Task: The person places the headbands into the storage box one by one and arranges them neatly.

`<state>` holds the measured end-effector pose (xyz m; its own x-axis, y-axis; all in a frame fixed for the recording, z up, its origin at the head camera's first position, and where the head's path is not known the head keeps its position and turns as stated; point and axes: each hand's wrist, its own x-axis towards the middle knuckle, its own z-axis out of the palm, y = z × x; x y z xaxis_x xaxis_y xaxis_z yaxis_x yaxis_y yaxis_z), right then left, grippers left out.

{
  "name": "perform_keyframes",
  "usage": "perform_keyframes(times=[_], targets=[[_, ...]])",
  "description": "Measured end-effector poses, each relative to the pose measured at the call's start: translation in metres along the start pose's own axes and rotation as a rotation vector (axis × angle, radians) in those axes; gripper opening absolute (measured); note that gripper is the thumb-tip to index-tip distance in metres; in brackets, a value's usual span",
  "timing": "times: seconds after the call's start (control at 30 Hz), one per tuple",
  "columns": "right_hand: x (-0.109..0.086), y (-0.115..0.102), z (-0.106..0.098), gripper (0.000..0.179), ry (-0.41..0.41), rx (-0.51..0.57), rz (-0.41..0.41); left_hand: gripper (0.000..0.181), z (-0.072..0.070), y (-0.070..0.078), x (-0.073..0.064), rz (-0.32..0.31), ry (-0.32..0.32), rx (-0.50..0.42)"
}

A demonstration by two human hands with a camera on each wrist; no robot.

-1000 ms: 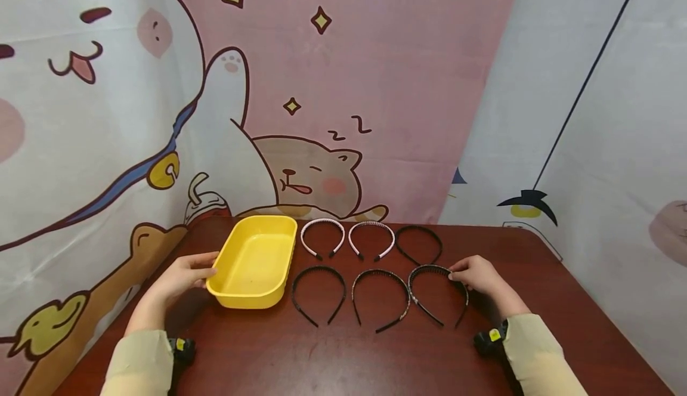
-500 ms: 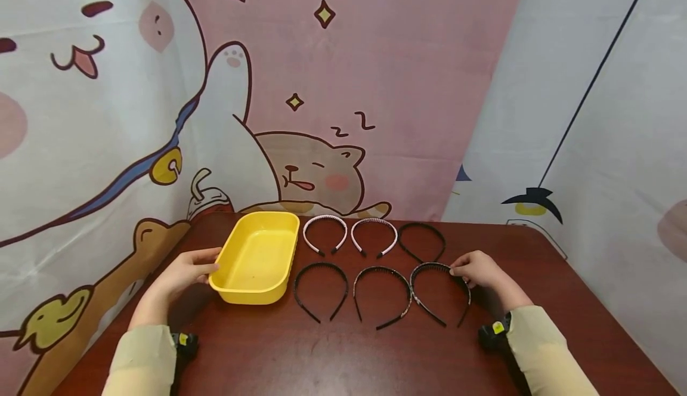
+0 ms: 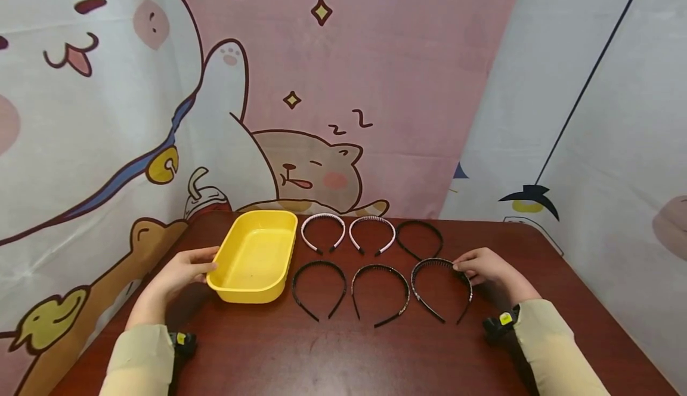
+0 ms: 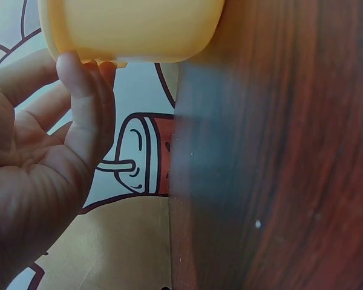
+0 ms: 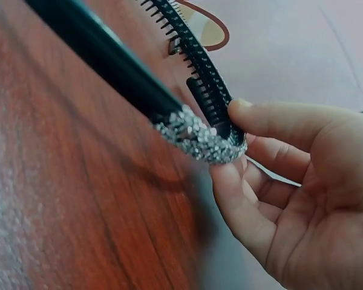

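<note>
My left hand (image 3: 179, 274) pinches the near-left rim of an empty yellow plastic tray (image 3: 249, 296), its thumb on the edge. In the left wrist view, the fingers meet the corner of the tray (image 4: 133, 36). With thumb and fingers, my right hand (image 3: 489, 272) holds the upper right of a black toothed headband (image 3: 435, 260). The right wrist view shows silvery glitter on the headband (image 5: 199, 142) and a row of comb teeth inside it. Left of it lies another glittery dark headband (image 3: 380, 266), then a black headband (image 3: 319, 263).
Behind these, a back row holds a pale pink headband (image 3: 323, 216), a second pink headband (image 3: 373, 219) and a thin black headband (image 3: 441, 241). All rest on a dark red-brown wooden table (image 3: 333, 360). A cartoon-printed cloth (image 3: 408, 86) hangs behind the table.
The right hand has shifted slightly to the right with the glittery headband, and a narrow gap now separates it from its left neighbour. The left hand keeps its grip on the tray.
</note>
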<state>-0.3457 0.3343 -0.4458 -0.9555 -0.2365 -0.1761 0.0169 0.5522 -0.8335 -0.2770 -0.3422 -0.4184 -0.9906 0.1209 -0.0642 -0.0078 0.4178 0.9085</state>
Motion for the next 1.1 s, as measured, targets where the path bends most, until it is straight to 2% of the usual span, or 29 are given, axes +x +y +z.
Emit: perform_keyframes(times=[0.23,0.6,1.1], targets=[[0.001,0.003,-0.004,0.038,-0.024,0.078,0.006,0.055,0.001,-0.003,0.000,-0.006,0.000,-0.002],[0.000,-0.003,-0.006,0.035,0.043,0.096,0.010,0.056,0.000,0.000,-0.001,-0.018,0.004,0.011],[0.003,-0.010,-0.003,0.042,0.043,0.089,-0.016,0.055,-0.001,0.001,-0.001,-0.001,0.001,0.010]])
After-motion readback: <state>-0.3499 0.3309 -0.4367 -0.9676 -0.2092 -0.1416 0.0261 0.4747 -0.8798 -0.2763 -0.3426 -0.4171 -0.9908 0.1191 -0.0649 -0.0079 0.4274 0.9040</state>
